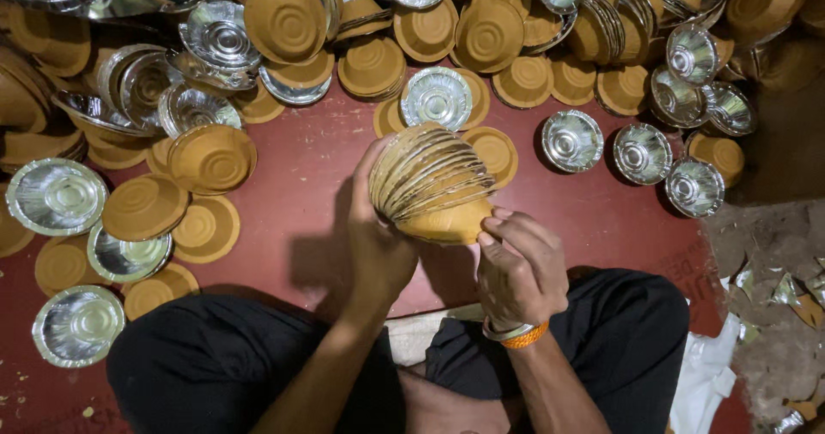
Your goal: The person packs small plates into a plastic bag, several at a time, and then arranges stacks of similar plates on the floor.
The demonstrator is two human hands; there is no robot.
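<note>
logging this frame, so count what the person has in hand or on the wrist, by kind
hands: 2, left hand and right hand
stack of bowls, held by both: 1
orange wristband: 1
total: 4

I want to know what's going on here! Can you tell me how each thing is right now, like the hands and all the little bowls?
left hand: gripping the stack's side
right hand: fingers on the stack's bottom bowl
stack of paper bowls: nested, tilted, held above the floor
loose bowls: scattered, some brown side up, some silver side up
red floor: partly covered by bowls
scraps: torn, piled at right
</note>
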